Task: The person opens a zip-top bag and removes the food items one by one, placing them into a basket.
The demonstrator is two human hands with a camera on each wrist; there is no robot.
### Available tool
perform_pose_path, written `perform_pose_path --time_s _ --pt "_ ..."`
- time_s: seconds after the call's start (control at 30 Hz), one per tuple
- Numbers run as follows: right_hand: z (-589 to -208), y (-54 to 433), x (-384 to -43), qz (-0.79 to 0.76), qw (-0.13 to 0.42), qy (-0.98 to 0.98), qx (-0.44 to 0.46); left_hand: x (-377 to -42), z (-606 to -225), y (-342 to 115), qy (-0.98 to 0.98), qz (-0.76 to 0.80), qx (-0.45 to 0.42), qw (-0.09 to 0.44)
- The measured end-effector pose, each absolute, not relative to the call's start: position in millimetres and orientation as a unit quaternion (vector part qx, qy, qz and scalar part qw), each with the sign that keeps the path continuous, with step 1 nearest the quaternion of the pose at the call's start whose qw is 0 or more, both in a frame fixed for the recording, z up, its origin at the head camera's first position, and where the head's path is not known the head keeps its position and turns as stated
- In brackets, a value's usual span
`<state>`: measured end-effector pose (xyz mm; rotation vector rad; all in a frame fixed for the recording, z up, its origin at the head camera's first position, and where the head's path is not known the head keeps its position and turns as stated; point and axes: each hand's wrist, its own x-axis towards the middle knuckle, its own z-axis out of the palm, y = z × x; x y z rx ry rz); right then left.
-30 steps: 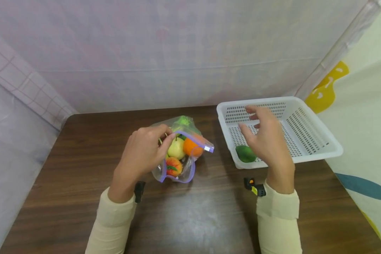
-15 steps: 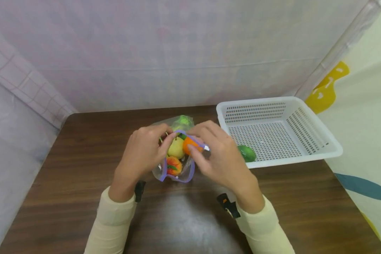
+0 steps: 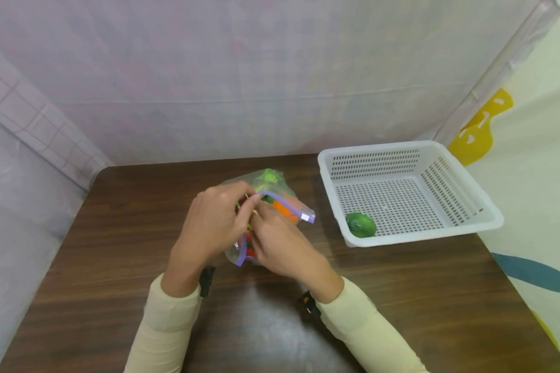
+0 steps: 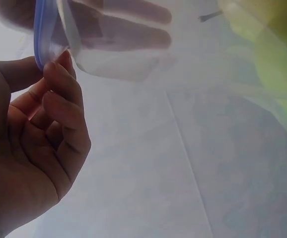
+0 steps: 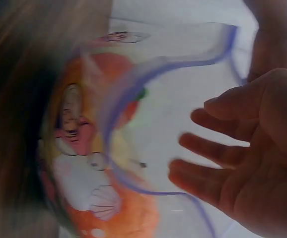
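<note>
My left hand (image 3: 210, 217) pinches the purple-edged rim of a clear zip bag (image 3: 239, 255) between thumb and fingertips, also seen in the left wrist view. The bag lies mouth toward me, with an orange (image 3: 285, 210), a red-orange fruit (image 3: 250, 245) and something bright green (image 3: 269, 176) in it. A yellow-green pear (image 4: 277, 59) shows through the plastic in the left wrist view. At the mouth, my right hand (image 3: 284, 243) reaches in beside the left. Its fingers (image 5: 208, 181) are loosely extended and hold nothing in the right wrist view. In the head view its fingertips are partly hidden.
A white perforated plastic basket (image 3: 471, 228) stands to the right of the bag. One dark green fruit (image 3: 361, 225) lies in its near left corner. The brown wooden table (image 3: 121, 217) meets a pale curtain (image 3: 242, 124) at the back.
My right hand has moved left from above the basket, past the orange, to the bag's mouth beside my left hand. My left hand stays on the rim. The green fruit in the basket has not moved.
</note>
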<state>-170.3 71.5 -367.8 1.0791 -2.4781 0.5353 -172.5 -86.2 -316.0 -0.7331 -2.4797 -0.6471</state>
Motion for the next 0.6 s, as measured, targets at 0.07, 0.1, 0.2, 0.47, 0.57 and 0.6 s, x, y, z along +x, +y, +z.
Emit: perform_pose_path --time_s 0.07,0.1,0.2,0.47,0.57,0.6 --pt "-373.1 69.8 -172.7 0.169 0.194 -0.895 0.364 -172.1 -316.3 -86.0 -0.905 -0.232 -0.269 0.234" --pt "-375.1 69.1 -173.7 0.158 0.194 -0.902 0.352 -171.9 -316.6 -85.8 -0.905 -0.23 -0.271 0.233" --pt "-380.8 67.0 -176.4 0.116 0.188 -0.923 0.315 -170.8 -317.3 -84.3 -0.906 -0.225 -0.28 0.225" --pt "-385.3 60.4 -179.7 0.023 0.183 -0.961 0.206 -169.3 -318.6 -80.8 -0.902 -0.209 -0.295 0.235" --pt "-386.1 61.1 -179.0 0.023 0.177 -0.966 0.188 -169.0 -318.9 -79.0 -0.9 -0.201 -0.305 0.237" --pt "-386.5 61.4 -178.8 0.023 0.173 -0.967 0.184 -168.6 -318.9 -78.2 -0.899 -0.198 -0.309 0.238"
